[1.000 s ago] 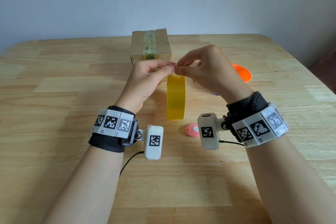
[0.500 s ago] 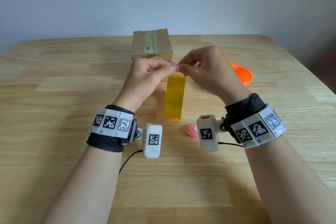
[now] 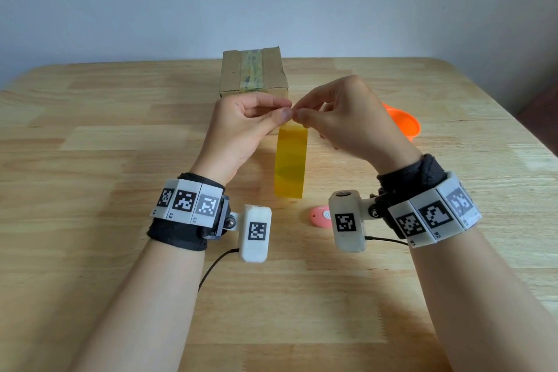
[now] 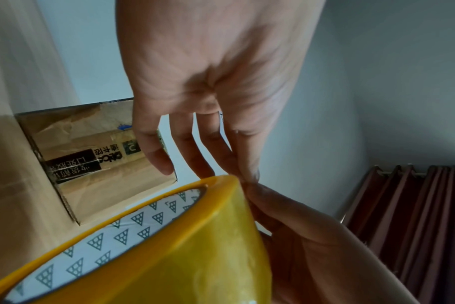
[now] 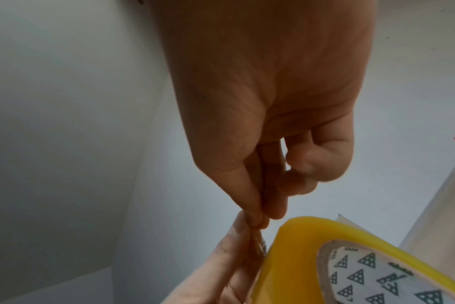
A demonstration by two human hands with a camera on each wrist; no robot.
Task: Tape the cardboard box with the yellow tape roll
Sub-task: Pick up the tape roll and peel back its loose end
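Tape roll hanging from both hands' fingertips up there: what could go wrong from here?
1. The yellow tape roll dangles above the table, held only where the left hand and right hand pinch at its top. It could slip and drop.
2. The freed end looks tiny; it might tear or re-stick.
3. The cardboard box sits behind both hands, unheld, and may shift when tape is pressed on.

The tape roll (image 3: 290, 160) was bright yellow. Inside the roll the paper ring (image 4: 133, 222) was white with little dark green triangles all over it. Behind the roll, the cardboard box (image 3: 253, 74) was brown, with a pale greenish stripe of old tape (image 3: 251, 71) down its top. Right of the roll was an orange bowl (image 3: 406, 125). Near the roll lay a small pink thing (image 3: 320, 215). The table (image 3: 90, 136) was light brown wood.
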